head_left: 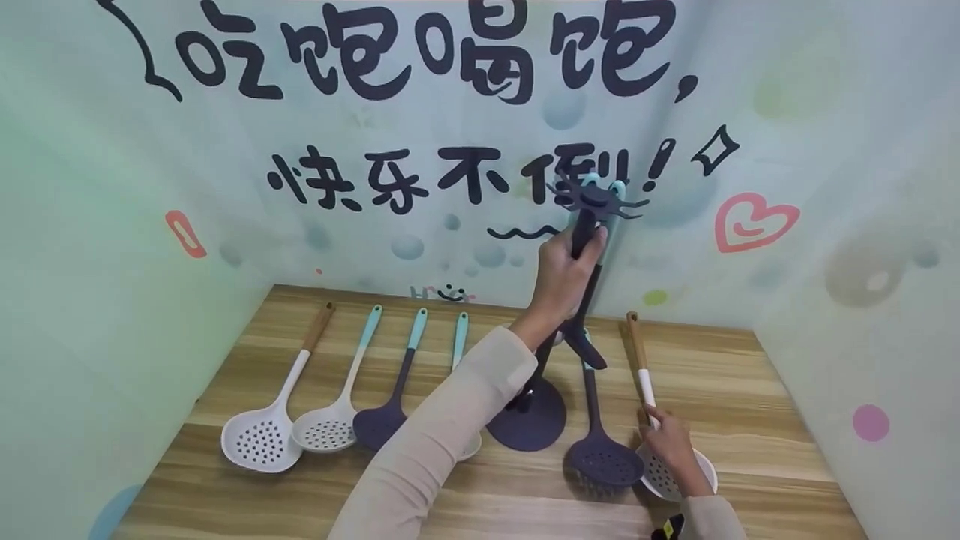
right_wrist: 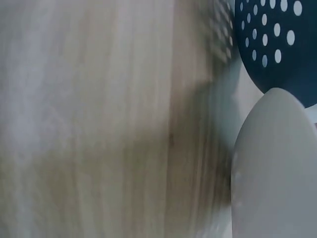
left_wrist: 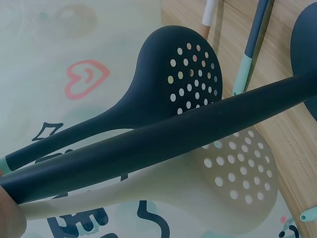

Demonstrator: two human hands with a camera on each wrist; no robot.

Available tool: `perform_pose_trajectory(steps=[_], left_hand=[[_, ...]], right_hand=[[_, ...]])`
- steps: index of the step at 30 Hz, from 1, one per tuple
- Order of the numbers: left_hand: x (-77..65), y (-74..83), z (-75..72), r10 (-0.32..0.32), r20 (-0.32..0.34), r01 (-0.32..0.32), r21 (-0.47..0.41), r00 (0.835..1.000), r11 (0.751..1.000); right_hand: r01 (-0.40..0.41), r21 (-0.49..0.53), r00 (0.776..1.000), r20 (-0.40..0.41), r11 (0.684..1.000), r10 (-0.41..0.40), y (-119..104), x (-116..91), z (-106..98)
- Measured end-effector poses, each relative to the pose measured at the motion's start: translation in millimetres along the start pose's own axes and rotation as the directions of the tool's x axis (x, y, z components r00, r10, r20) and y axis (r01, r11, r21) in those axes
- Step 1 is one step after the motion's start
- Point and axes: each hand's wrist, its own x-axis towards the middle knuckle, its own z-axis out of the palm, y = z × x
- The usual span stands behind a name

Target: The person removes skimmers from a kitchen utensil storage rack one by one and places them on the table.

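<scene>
My left hand (head_left: 566, 270) grips the dark post of a utensil stand (head_left: 529, 427) just below its hooked top. Its round base is over the table; whether it touches, I cannot tell. A dark skimmer (left_wrist: 195, 74) and a cream skimmer (left_wrist: 242, 173) with turquoise handle ends hang from the stand, one on each side of the post in the left wrist view. My right hand (head_left: 671, 446) holds a white skimmer (head_left: 705, 472) with a wooden handle by its neck, low over the table's right side. Its pale head (right_wrist: 277, 173) fills the right wrist view's lower right.
Left on the wooden table (head_left: 217, 397) lie a white skimmer (head_left: 262, 442), a cream skimmer (head_left: 326, 431) and a dark skimmer (head_left: 375, 427). My left arm partly covers another turquoise-handled one (head_left: 460, 334). A dark skimmer (head_left: 604, 459) lies left of my right hand. Printed cloth walls surround the table.
</scene>
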Motion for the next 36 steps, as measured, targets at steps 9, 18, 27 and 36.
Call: perform_pose_trajectory(steps=[9,18,27,36], left_hand=[[0.8,-0.8,0.4,0.010,-0.001,-0.010,-0.003,1.000,1.000],[0.3,0.3,1.6,-0.009,-0.020,0.009,-0.008,1.000,1.000],[0.8,-0.7,0.8,0.015,-0.015,-0.016,-0.016,1.000,1.000],[0.9,-0.4,0.8,-0.007,-0.027,0.007,-0.010,1.000,1.000]], right_hand=[[0.034,-0.031,0.993,0.116,0.999,-0.030,-9.4,0.9,-7.7],[-0.007,-0.003,0.988,0.152,1.000,0.008,-17.1,0.9,-11.6],[-0.016,0.118,0.981,0.193,0.993,-0.007,-54.2,6.0,-32.1],[0.165,0.450,0.972,0.076,0.878,-0.222,-125.6,11.4,-47.5]])
